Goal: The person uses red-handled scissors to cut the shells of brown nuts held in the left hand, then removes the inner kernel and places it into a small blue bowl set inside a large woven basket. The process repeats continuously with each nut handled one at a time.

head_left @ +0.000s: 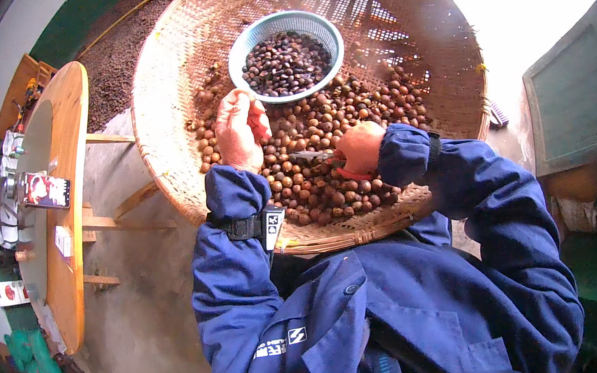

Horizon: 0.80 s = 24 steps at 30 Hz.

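My right hand (363, 148) is closed round the red handles of a pair of scissors (309, 155), whose metal blades point left over a layer of round brown nut-like fruits (319, 118). Just beside the near-left rim of a pale blue plastic basket (338, 66), my left hand (242, 129) is raised with its fingers curled together. Whatever is in those fingers, if anything, is too small to make out. Dark, shiny seeds (287, 64) lie in the basket. Both the basket and the loose fruits rest in a wide, round woven bamboo tray (165, 106) in front of me.
On the left stands a wooden table (80, 125) with a phone (46, 190) showing a lit screen and a small box. More small brown pieces (123, 54) cover the floor behind it. A green-grey board (577, 94) leans at the right, above a bag (595, 209).
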Motion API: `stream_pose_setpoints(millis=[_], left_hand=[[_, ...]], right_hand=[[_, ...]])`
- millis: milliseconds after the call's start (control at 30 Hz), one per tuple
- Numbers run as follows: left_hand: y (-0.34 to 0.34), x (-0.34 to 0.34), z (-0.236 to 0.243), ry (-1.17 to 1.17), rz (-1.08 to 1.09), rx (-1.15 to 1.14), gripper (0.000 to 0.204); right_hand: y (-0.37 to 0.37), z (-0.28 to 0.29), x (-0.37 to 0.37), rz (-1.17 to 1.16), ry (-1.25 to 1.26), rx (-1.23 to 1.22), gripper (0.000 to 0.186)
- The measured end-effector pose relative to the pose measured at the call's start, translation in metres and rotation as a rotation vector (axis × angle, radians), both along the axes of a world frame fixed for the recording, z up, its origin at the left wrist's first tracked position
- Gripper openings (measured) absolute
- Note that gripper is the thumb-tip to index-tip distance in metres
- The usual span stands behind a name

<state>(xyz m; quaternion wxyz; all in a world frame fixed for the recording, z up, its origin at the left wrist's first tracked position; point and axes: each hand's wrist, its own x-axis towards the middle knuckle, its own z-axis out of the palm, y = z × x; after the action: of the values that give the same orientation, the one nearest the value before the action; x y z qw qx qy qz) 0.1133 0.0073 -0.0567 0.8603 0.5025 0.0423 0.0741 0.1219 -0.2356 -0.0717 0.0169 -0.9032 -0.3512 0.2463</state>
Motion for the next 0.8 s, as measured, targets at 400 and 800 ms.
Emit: stream_pose_setpoints(millis=[400,800], left_hand=[[0.006,-0.001,0.003,0.079,0.015,-0.092,0.022],[-0.027,-0.016,0.003,-0.095,-0.174,0.305,0.045]], right_hand=[[-0.023,0.052,0.025,-0.293,0.292,0.415,0.046],[-0.003,0.043,-0.003,-0.189,0.18,0.858,0.074]])
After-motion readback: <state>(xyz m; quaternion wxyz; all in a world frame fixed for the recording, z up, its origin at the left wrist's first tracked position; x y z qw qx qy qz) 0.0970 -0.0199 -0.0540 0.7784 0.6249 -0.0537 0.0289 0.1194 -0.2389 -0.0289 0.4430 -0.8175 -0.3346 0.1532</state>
